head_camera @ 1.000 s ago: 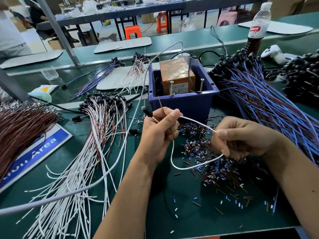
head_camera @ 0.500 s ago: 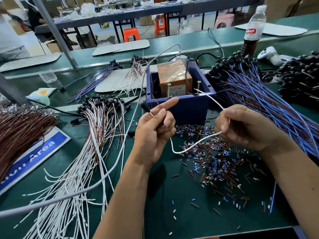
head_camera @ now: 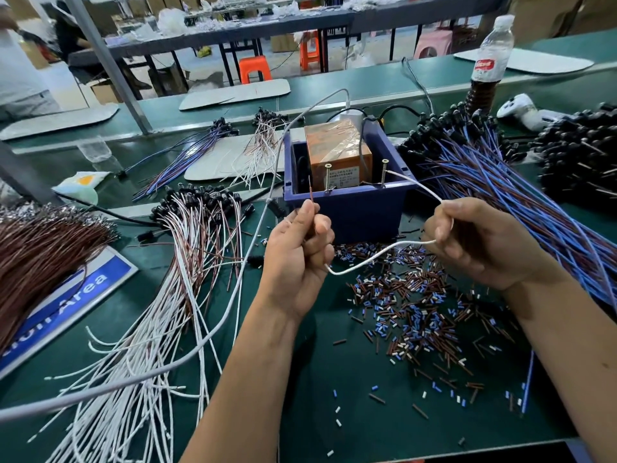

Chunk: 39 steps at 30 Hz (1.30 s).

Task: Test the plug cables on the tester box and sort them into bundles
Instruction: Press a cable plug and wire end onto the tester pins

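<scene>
**Cable ends raised to the tester box screws**

Plug cable (head_camera: 377, 259), a white and brown pair, hangs in a loop between both hands just in front of the tester box (head_camera: 347, 212), the blue bin holding an orange unit. The left hand (head_camera: 300, 255) has its fingers curled round the brown wire, thumb pressed along it, so the bare brown tip stands upright against the box's near-left wall. The right hand (head_camera: 480, 242) pinches the white wire between thumb and curled fingers; from there the wire runs up and left to the right screw (head_camera: 384, 173) standing on the box's front rim, its tip at or touching the screw shaft. The left screw (head_camera: 328, 178) stands beside it, untouched.

Half a second ago the left index finger was stretched out straight and the cable's black plug showed above that hand; now the fingers are closed and the plug is hidden. The white tip, then short of the box's front rim, has reached the screw.

Left of the box lies a fanned white-and-brown bundle (head_camera: 187, 262); right of it a blue bundle (head_camera: 521, 208); in front, scattered insulation bits (head_camera: 417, 315).
</scene>
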Available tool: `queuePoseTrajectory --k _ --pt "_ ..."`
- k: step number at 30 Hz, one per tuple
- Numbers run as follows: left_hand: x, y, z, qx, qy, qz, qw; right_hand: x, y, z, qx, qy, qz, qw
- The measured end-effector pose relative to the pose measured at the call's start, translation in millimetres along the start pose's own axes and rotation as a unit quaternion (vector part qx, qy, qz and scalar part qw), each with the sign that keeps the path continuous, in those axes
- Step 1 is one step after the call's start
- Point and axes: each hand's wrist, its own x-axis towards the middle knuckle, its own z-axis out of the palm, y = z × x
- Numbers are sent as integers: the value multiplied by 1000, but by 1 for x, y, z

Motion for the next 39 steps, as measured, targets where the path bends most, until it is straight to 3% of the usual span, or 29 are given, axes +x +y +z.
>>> queuePoseTrajectory --k 15,39 --pt "10 3 24 -196 17 -128 972 1 2 3 2 -2 0 1000" --pt "7 6 21 -166 33 -141 975 2 3 0 19 -23 3 1000"
